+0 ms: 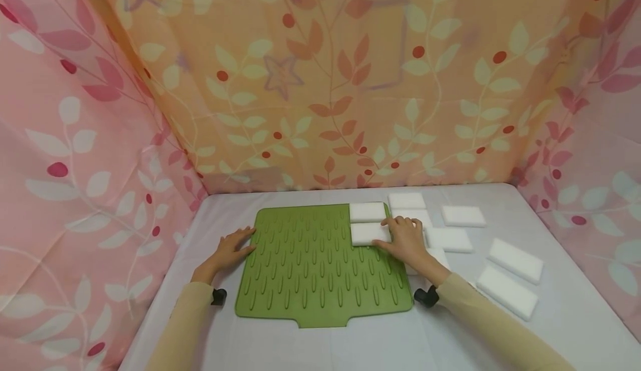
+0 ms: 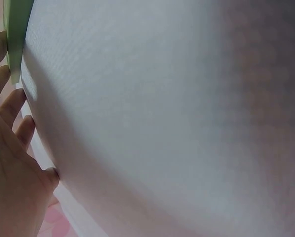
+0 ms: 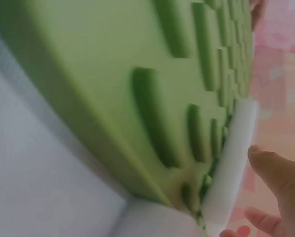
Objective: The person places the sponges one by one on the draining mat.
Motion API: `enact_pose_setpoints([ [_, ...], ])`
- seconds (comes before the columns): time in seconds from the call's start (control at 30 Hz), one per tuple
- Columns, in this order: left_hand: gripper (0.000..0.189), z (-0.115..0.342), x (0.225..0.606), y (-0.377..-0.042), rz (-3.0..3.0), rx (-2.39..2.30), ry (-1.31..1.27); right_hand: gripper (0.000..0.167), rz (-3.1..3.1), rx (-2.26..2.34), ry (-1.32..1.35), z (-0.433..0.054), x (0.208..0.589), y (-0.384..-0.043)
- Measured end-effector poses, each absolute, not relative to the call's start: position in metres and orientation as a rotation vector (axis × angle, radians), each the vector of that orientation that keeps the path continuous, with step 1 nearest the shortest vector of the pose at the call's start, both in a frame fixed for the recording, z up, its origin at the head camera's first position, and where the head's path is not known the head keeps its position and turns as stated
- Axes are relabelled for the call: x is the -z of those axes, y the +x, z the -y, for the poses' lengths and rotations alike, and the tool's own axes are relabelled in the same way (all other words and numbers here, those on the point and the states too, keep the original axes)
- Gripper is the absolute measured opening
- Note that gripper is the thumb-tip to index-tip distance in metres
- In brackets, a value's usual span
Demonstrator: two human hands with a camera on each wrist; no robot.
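Observation:
A green mat [image 1: 300,260] with rows of raised ridges lies flat on the table. Two white sponge blocks sit at its back right corner, a rear sponge [image 1: 367,212] and a front sponge [image 1: 368,234]. My right hand [image 1: 404,240] holds the front sponge by its right end, thumb toward the near edge and index finger toward the far edge. In the right wrist view, the thumb touches that sponge [image 3: 232,163]; its other fingers are partly out of frame. At the mat's left edge, my left hand [image 1: 230,251] rests with fingers spread, their tips touching the rim.
Several more white sponges lie to the right, among them a far sponge [image 1: 463,216], a middle sponge [image 1: 450,240] and a near sponge [image 1: 507,291]. Some lie partly behind my right hand and forearm. Patterned curtains [image 1: 320,109] enclose the white table [image 1: 370,349].

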State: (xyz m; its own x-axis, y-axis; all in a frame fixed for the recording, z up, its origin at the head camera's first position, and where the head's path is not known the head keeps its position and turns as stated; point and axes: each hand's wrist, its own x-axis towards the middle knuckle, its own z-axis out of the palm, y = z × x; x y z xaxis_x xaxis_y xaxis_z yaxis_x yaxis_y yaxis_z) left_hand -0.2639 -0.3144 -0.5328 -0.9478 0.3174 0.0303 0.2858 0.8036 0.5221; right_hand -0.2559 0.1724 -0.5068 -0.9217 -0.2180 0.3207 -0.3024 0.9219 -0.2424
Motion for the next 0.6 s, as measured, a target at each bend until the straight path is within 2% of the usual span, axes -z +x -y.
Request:
enact_pose_setpoints([
  [0.6, 0.057, 0.315, 0.535, -0.264, -2.942, -0.829, 0.511, 0.048, 2.751, -0.537, 0.338, -0.226, 0.478, -0.249],
])
